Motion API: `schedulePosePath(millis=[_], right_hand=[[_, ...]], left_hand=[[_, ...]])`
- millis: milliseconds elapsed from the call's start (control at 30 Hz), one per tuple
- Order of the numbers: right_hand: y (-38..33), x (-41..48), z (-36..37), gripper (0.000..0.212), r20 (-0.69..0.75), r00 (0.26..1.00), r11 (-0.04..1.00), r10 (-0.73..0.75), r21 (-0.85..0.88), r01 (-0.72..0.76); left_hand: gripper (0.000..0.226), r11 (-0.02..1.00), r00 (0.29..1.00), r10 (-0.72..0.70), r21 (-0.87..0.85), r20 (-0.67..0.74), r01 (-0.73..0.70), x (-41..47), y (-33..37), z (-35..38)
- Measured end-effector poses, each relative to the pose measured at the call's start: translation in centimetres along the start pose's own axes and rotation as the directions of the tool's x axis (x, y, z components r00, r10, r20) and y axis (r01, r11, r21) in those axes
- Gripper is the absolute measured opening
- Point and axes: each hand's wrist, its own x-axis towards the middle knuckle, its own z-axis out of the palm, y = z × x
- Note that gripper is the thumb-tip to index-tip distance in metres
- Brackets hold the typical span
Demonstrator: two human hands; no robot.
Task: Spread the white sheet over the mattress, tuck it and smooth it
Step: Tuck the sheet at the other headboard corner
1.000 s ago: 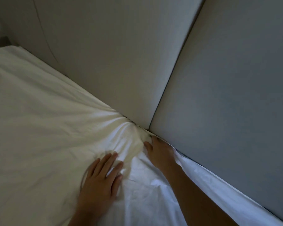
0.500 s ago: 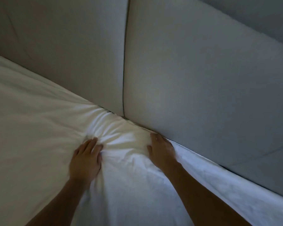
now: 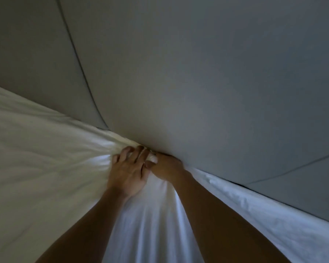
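Note:
The white sheet [image 3: 46,168] covers the mattress and bunches into folds where it meets the grey padded headboard [image 3: 198,82]. My left hand [image 3: 128,170] lies on the bunched folds with its fingers spread and its fingertips at the headboard's foot. Touching it on the right, my right hand [image 3: 166,166] is pushed down between mattress and headboard. Its fingers are hidden in the gap and its thumb pinches a small fold of sheet. Long creases run from both hands toward me.
The headboard fills the upper view, with a vertical seam [image 3: 80,73] at the left and a slanted seam [image 3: 292,171] at the right. To the right of my hands the sheet's edge [image 3: 254,204] lies loose along the headboard's foot.
My left hand slid right along the sheet until it touches my right hand at the headboard. My right hand pushed deeper into the gap. The view moved closer to the headboard.

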Motion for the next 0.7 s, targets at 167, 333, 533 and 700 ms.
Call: schedulePosePath(millis=[167,333,533,700], right_hand=[[-0.8,1.8,0.0,0.055,0.177,0.981,0.995,-0.082,-0.048,0.092],[0.1,0.6,-1.0,0.069,0.21,0.975,0.996,-0.073,-0.029,0.081],[3.3,-7.0,-2.6,0.071,0.141,0.975,0.98,-0.169,-0.078,0.181],[14.6,-16.8,-4.0,0.056,-0.152,0.988,0.97,-0.001,-0.239,-0.035]], left_hand=[[0.051,1.0,1.0,0.022,-0.02,0.002,-0.022,1.4,-0.2,0.0],[0.045,1.0,1.0,0.01,-0.021,0.003,-0.01,1.8,-0.1,0.2],[0.05,0.997,0.993,-0.034,0.076,0.114,0.025,2.5,0.6,-0.5],[0.049,0.929,0.899,-0.303,0.308,0.317,0.205,3.6,5.7,-3.6]])
